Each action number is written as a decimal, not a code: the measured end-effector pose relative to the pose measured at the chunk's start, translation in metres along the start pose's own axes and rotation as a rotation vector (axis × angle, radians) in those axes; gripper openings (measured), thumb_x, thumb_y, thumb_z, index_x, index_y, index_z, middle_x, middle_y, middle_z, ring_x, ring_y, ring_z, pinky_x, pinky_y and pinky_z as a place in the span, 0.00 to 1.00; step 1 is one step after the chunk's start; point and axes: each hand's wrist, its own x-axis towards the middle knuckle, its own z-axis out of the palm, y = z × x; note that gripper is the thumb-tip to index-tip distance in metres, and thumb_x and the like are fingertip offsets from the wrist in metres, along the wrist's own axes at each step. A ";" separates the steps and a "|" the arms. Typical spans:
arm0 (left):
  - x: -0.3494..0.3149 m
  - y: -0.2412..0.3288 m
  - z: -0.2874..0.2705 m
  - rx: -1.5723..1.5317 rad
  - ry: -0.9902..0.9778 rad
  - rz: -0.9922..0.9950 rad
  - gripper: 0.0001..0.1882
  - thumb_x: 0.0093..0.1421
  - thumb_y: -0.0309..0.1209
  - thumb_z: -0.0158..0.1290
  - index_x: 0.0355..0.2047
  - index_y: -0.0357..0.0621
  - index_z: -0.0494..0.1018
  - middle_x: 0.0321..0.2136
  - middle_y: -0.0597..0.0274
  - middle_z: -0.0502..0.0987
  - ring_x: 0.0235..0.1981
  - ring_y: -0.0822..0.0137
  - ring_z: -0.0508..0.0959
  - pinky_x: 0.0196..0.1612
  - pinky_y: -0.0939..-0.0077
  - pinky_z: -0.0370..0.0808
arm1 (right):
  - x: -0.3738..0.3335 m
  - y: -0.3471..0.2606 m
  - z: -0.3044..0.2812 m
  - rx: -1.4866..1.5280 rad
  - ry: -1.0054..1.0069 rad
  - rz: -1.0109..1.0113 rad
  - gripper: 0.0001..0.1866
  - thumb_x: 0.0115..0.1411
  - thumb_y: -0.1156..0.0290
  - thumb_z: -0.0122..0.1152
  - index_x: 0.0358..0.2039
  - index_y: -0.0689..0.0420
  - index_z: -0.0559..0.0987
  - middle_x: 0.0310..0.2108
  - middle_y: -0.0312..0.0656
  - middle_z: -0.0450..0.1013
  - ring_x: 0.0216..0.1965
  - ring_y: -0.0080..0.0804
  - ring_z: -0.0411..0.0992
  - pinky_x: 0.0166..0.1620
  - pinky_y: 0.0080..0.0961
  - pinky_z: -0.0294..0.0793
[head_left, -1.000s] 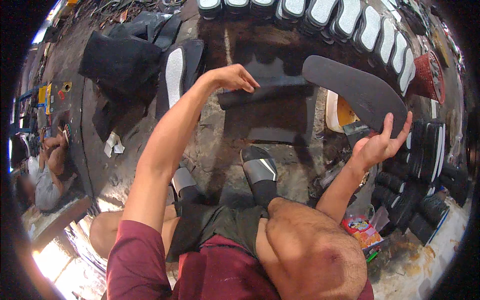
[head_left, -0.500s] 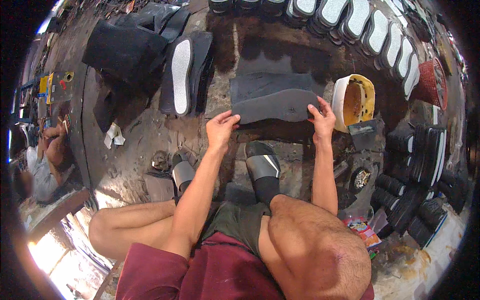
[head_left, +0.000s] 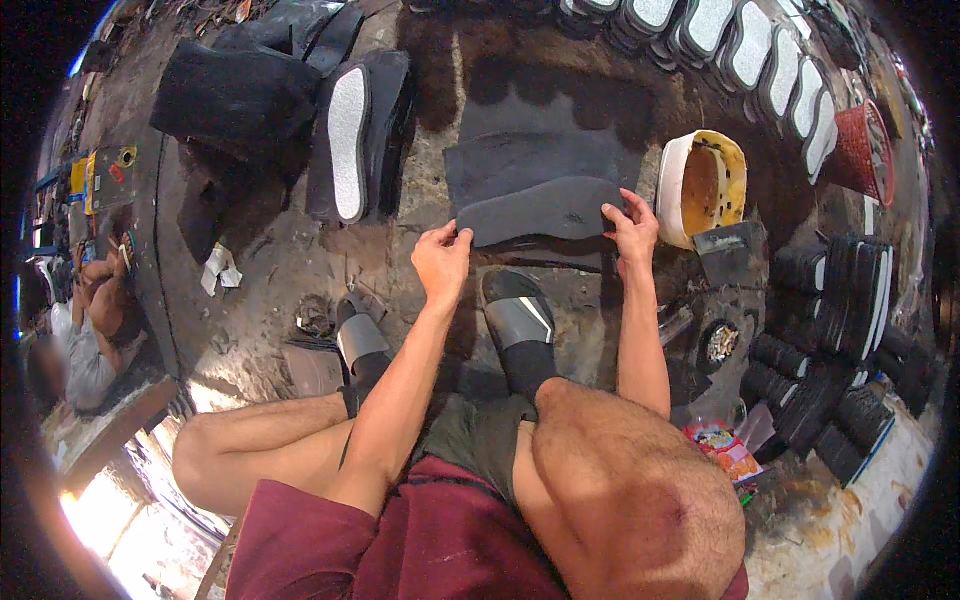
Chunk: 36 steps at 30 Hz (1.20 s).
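Observation:
A dark grey shoe sole (head_left: pixel 540 212) is stretched crosswise between my hands, its printed mark toward the right end. My left hand (head_left: pixel 441 262) pinches its left end between thumb and fingers. At the other end my right hand (head_left: pixel 632 228) grips the edge, thumb on the near side and some fingers raised. Beneath and beyond the sole lies a flat dark rubber sheet (head_left: pixel 500 160); whether the sole touches it, I cannot tell. Just right of my right hand stands a cut-open white tub (head_left: pixel 676 196) with yellowish-brown residue inside.
Stacked soles with pale tops (head_left: pixel 750 45) curve along the far right, by a red basket (head_left: pixel 862 155). More black soles (head_left: pixel 858 300) are piled at right, near a round ashtray-like dish (head_left: pixel 720 343). Left are black sheets (head_left: pixel 235 95) and a pale-topped sole (head_left: pixel 348 145). Another person (head_left: pixel 95 340) sits far left.
The view has shifted slightly, so most things sit a little higher and further left. Both hands still hold the sole by its ends, now seemingly lower relative to the sheet.

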 end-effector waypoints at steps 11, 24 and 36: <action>0.000 0.004 -0.004 -0.038 0.004 -0.092 0.23 0.52 0.35 0.68 0.46 0.35 0.85 0.37 0.49 0.87 0.37 0.61 0.87 0.46 0.68 0.82 | 0.004 0.003 0.000 -0.035 -0.012 0.003 0.27 0.57 0.73 0.73 0.58 0.57 0.78 0.48 0.38 0.80 0.44 0.29 0.78 0.37 0.32 0.79; 0.008 0.005 -0.011 -0.024 -0.076 -0.086 0.24 0.52 0.36 0.70 0.47 0.35 0.85 0.36 0.48 0.87 0.36 0.60 0.87 0.45 0.67 0.82 | 0.008 0.002 -0.009 -0.073 -0.061 -0.017 0.29 0.56 0.75 0.72 0.60 0.57 0.78 0.54 0.47 0.77 0.44 0.34 0.80 0.37 0.31 0.84; 0.013 0.026 0.024 0.352 -0.405 0.876 0.23 0.51 0.34 0.69 0.49 0.55 0.84 0.62 0.57 0.72 0.54 0.51 0.74 0.55 0.59 0.77 | 0.001 -0.008 -0.002 -0.227 0.018 -0.080 0.27 0.54 0.74 0.74 0.56 0.55 0.82 0.55 0.48 0.77 0.44 0.37 0.81 0.39 0.31 0.85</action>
